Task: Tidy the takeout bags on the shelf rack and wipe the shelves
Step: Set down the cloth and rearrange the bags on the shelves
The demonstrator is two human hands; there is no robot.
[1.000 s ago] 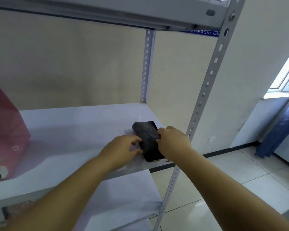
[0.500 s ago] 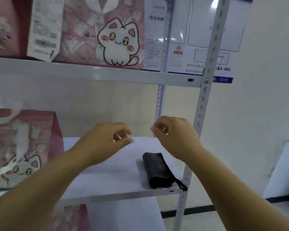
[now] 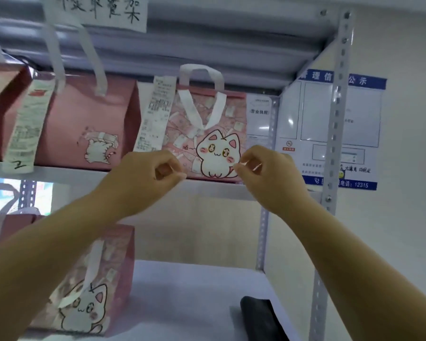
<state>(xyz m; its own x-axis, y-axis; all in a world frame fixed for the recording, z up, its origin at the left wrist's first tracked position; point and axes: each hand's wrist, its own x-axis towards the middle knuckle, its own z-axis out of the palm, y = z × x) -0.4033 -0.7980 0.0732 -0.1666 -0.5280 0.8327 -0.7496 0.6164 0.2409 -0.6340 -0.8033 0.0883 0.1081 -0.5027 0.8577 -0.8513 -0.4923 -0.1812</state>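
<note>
Hands were raised before the pink cat-printed paper bag (image 3: 214,134)
The left hand (image 3: 148,177) and right hand (image 3: 268,174) were held at its lower corners, fingers curled against thumbs, nothing gripped.

Soft even light, slight blur, wide-angle warp

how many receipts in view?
2, both on the upper shelf: one receipt far left, a second receipt left of the cat bag. More may hide behind bags.
</note>
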